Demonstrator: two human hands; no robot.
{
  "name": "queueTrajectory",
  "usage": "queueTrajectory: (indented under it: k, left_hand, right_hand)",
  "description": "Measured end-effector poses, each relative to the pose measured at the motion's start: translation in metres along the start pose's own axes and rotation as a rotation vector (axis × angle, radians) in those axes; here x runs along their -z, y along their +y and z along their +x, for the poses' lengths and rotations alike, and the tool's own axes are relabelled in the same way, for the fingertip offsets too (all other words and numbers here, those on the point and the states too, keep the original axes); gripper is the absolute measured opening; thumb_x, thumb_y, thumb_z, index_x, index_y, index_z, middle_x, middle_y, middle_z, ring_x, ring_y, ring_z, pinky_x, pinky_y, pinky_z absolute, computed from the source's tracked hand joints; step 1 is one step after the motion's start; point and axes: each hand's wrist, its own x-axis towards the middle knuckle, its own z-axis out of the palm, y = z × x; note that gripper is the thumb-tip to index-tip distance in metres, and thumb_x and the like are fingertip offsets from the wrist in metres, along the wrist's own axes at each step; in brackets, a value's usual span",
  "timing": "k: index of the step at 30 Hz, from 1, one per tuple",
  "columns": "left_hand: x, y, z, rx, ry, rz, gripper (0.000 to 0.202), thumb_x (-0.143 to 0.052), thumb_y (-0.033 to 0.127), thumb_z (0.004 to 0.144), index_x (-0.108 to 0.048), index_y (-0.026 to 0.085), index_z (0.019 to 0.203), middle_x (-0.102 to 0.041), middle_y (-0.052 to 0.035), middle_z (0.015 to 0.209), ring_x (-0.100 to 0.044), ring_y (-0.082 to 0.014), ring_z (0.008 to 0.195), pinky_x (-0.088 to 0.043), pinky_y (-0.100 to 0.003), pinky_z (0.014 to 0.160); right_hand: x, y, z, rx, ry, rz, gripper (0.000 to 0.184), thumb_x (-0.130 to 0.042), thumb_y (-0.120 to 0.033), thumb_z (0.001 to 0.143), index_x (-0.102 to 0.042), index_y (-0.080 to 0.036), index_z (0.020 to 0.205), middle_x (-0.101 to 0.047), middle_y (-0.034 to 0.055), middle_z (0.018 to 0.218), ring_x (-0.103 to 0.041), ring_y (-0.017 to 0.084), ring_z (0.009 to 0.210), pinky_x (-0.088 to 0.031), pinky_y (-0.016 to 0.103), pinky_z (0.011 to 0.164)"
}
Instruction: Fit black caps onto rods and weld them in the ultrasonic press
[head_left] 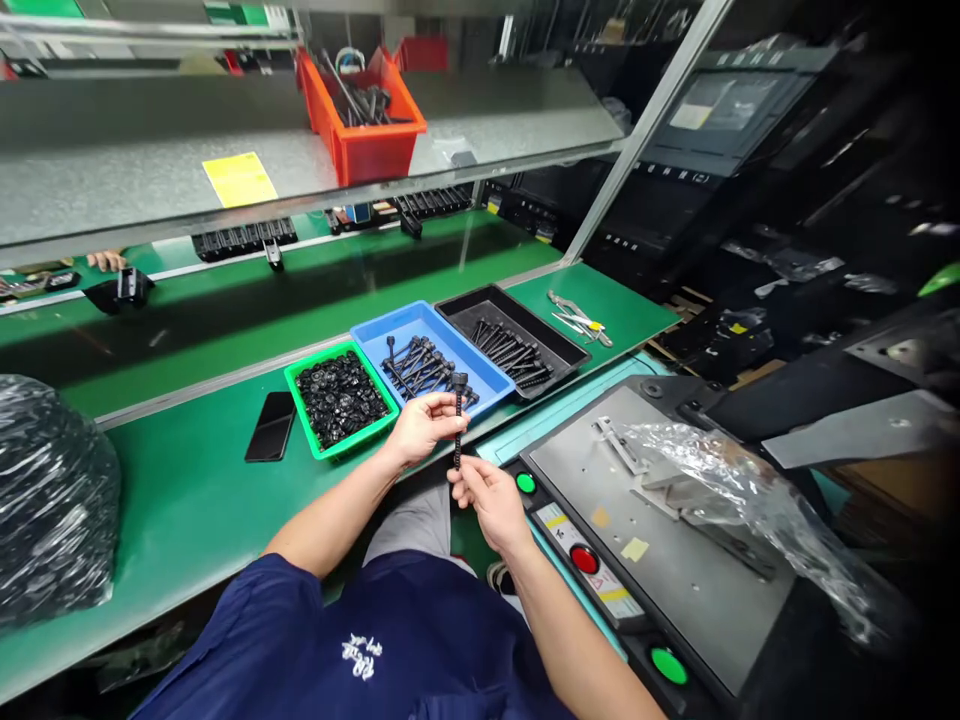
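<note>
My left hand [421,425] pinches the upper shaft of a long black bolt [458,420] held upright in front of me. My right hand [484,495] pinches the bolt's lower end from below. Both hands hover just off the bench's front edge. Right behind them sits a blue tray [420,325] of similar black bolts. A green tray [300,375] full of small black round parts stands to its left, and a black tray [480,305] with more bolts to its right.
A black phone [270,426] lies left of the green tray. A press machine [675,570] with red and green buttons stands at my right under a plastic sheet. An orange bin [365,150] sits on the upper shelf. Tweezers [579,318] lie far right. A wrapped bundle [52,500] sits far left.
</note>
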Motion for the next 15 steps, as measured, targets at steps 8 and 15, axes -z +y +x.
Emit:
queueTrajectory:
  k: [8, 15]
  left_hand:
    - [0.037, 0.140, 0.074, -0.524, 0.166, 0.382, 0.048, -0.065, 0.033, 0.069, -0.058, 0.002, 0.106, -0.057, -0.0063, 0.089, -0.051, 0.0001, 0.071, -0.046, -0.011, 0.065]
    - [0.081, 0.363, 0.160, -0.721, 0.690, 0.467, 0.046, -0.062, 0.019, 0.070, -0.055, 0.006, 0.114, -0.059, -0.0071, 0.097, -0.054, -0.0032, 0.066, -0.050, -0.021, 0.070]
  right_hand:
    - [0.025, -0.002, 0.007, -0.066, -0.019, -0.161, 0.086, -0.070, -0.071, 0.066, -0.053, -0.003, 0.116, -0.060, 0.0119, 0.094, -0.051, 0.009, 0.066, -0.042, 0.023, 0.056]
    - [0.068, 0.071, 0.002, -0.123, 0.245, -0.023, 0.086, -0.072, -0.079, 0.053, -0.058, -0.009, 0.102, -0.059, 0.0078, 0.080, -0.048, 0.007, 0.056, -0.030, 0.018, 0.047]
